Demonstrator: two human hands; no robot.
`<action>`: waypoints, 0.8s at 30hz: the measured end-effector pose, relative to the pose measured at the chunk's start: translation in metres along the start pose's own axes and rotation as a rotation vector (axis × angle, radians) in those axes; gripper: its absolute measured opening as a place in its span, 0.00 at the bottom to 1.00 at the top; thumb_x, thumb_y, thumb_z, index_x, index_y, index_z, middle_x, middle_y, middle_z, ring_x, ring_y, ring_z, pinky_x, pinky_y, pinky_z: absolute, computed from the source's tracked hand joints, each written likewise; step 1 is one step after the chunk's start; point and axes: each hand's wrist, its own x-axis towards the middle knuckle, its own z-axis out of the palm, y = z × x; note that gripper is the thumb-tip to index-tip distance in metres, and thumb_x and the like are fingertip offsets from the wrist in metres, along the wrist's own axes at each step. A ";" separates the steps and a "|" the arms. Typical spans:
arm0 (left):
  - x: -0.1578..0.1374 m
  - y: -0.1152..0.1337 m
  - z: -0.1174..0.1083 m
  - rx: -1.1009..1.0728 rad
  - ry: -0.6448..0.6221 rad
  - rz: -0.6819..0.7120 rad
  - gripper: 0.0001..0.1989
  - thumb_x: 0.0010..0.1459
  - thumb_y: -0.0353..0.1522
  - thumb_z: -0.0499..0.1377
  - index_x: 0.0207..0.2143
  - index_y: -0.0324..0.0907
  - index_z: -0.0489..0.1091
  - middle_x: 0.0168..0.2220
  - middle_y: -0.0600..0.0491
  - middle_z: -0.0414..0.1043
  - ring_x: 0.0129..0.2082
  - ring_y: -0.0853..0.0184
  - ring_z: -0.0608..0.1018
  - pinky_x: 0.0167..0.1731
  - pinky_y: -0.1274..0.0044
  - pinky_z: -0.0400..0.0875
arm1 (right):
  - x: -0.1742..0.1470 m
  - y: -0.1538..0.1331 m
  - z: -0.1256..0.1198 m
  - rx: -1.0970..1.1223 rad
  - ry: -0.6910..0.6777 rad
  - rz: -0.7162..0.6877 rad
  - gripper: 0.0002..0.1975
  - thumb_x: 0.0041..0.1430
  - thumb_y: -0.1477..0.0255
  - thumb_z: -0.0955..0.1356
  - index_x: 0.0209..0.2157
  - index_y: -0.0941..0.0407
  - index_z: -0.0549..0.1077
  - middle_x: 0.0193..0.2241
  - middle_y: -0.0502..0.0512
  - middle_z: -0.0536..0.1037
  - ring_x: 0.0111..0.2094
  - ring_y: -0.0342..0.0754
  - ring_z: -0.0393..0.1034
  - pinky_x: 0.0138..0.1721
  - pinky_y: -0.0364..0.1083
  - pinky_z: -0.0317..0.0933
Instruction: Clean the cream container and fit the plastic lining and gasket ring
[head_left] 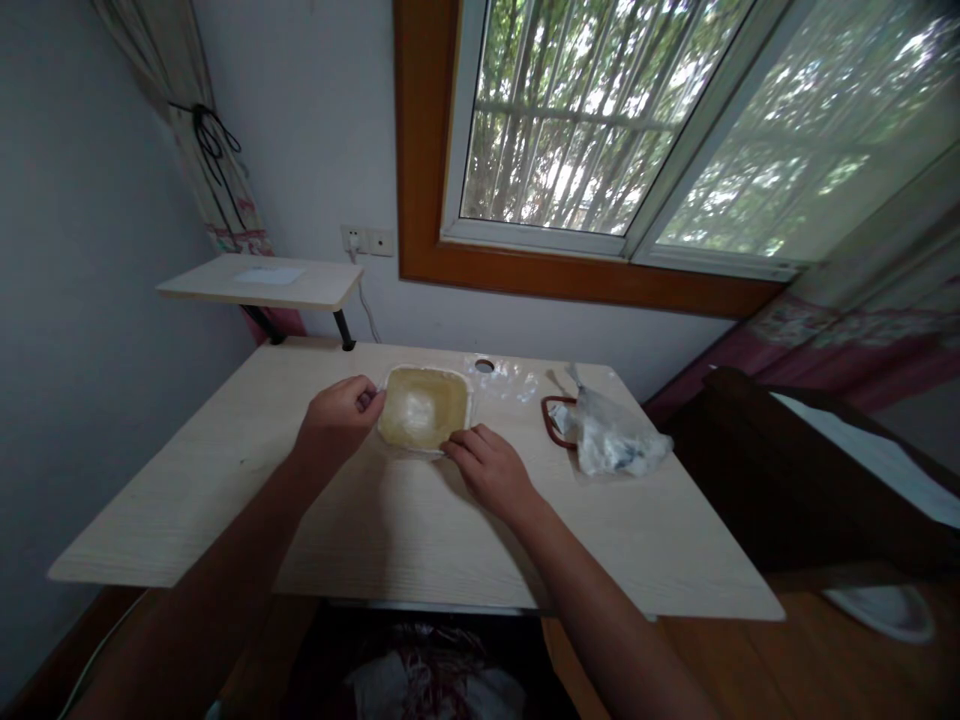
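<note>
A shallow, rounded-rectangular container [424,405], yellowish inside with a pale rim, is at the back middle of the desk. Light glints off its centre; whether a clear film covers it, I cannot tell. My left hand [346,412] pinches its left edge between thumb and curled fingers. At the near right corner, the fingers of my right hand [487,465] close over the rim. To the right lies a crumpled clear plastic bag [611,430] with something inside that I cannot make out. A reddish-brown loop-shaped piece [551,425] sticks out beside the bag.
The light wooden desk [465,560] has a cable hole [485,366] near its back edge. A raised shelf [315,283] stands at the back left, bearing a white paper [270,275]. Behind are a wall socket [366,241] and a wood-framed window [427,200]. A dark piece of furniture [825,480] is at right.
</note>
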 end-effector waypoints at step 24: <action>0.012 -0.025 0.036 -0.115 0.082 0.035 0.24 0.51 0.26 0.57 0.51 0.41 0.61 0.48 0.45 0.66 0.51 0.57 0.73 0.55 0.63 0.69 | 0.004 -0.004 0.001 0.074 -0.011 -0.073 0.11 0.70 0.78 0.62 0.46 0.58 0.75 0.43 0.59 0.79 0.39 0.52 0.67 0.39 0.50 0.65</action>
